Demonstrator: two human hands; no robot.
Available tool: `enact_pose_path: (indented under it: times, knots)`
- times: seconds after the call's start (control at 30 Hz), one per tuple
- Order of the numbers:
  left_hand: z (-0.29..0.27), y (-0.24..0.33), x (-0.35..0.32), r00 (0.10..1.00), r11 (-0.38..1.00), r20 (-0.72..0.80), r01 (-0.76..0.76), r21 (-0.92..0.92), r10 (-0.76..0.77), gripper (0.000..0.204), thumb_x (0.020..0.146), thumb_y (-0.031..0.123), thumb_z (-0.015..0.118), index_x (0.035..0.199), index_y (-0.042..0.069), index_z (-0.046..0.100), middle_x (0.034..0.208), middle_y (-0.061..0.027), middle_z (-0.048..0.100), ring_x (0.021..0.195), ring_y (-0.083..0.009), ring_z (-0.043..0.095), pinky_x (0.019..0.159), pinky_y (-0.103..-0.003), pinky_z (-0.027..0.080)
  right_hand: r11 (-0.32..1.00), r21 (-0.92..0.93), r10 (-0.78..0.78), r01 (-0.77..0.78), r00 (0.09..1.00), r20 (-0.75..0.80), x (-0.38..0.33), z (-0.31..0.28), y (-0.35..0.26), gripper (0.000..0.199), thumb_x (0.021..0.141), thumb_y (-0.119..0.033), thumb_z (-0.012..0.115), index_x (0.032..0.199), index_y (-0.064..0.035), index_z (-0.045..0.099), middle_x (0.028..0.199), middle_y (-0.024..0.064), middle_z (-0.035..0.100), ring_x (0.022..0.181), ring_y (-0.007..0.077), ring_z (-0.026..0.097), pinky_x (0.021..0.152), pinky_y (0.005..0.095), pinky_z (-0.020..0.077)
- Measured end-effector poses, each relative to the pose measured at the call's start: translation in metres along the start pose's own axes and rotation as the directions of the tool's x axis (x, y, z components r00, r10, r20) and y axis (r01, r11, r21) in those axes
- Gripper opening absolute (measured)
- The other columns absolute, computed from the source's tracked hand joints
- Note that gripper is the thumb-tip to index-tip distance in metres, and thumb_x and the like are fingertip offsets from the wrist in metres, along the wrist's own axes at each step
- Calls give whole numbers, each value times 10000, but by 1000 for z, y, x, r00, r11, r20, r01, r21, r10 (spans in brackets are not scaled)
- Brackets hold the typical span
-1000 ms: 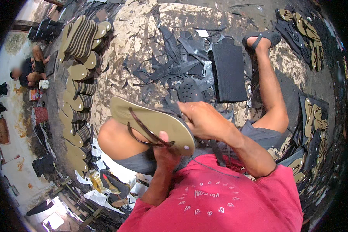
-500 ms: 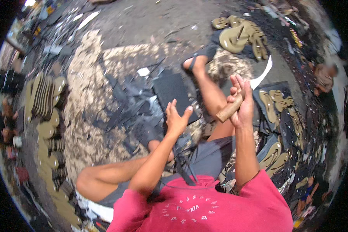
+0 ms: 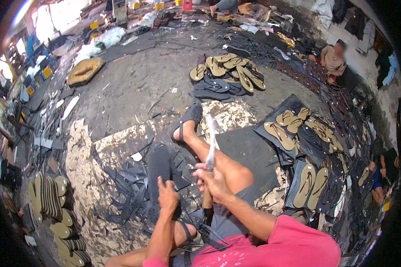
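Note:
My right hand (image 3: 214, 183) is closed around the wooden handle of a knife (image 3: 211, 140), whose pale blade points away from me and is smeared by motion. My left hand (image 3: 168, 196) has its fingers apart and lies over the edge of a long black sole-shaped slab (image 3: 159, 162); whether the fingertips press on it I cannot tell. The slab lies between my legs among black offcuts (image 3: 127, 193). On my feet are black sandals (image 3: 192, 113).
Tan flip-flops (image 3: 243, 73) lie ahead, and more tan sandals (image 3: 314, 182) spread to the right. Stacked tan soles (image 3: 49, 196) line the left. A pale worn sheet (image 3: 87, 182) covers the floor under the scraps. Another person (image 3: 333, 62) sits at the far right.
My right hand has come down and inward with the knife. My left hand has moved left and down to the black slab. The view has tilted up, showing more of the room.

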State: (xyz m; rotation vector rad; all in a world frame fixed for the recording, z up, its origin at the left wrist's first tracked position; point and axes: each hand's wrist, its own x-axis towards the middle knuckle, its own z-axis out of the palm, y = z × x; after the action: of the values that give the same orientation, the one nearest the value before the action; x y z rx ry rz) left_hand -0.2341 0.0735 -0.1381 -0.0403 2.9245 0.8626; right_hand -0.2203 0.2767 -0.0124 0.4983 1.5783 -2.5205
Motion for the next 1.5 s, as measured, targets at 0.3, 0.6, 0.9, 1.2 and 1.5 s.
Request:
enact_pose_path:
  times: [0.3,0.6,0.9,1.2,1.5]
  knots:
    - [-164,13,-94,960,4,-142,-145,-989,-241,834,843,15,626,1587,69,253,1380,-188,578,1220,-299,608,1082,-404,480,871,-490,164,39,917,364,-28,48,-6,685,958,-444,739,1424,10,525,871,-6,644,591,83,561,519,265,450]
    - [-164,61,-159,864,28,-14,0,-1000,-503,602,889,260,818,1314,-81,562,1207,-174,681,1022,-270,705,919,-410,596,899,-428,295,93,592,750,-48,92,-57,524,961,-274,739,1370,14,583,1140,57,708,1000,112,619,894,307,527]
    - [-162,6,-176,646,-151,-59,-265,-952,-761,459,1016,445,625,1269,62,633,1160,-58,700,1049,-211,685,949,-394,552,379,-595,139,708,592,794,-110,43,35,419,793,-57,765,1183,-53,611,1009,178,672,901,396,698,747,463,565]
    - [-153,23,-226,544,155,-261,-234,-960,-798,551,1022,324,674,1385,-56,505,1311,-104,609,1168,-165,566,1039,-335,460,406,-497,227,767,442,868,-101,73,74,413,784,-93,741,1171,-78,597,1092,224,670,931,468,653,758,528,545]
    - [-161,27,-229,526,206,-288,-209,-956,-800,369,1038,211,640,1316,-21,573,1239,-58,654,1079,-145,622,948,-337,521,369,-390,36,844,406,913,-81,153,157,307,860,-162,691,1134,-40,625,1002,186,717,889,401,684,766,485,556]
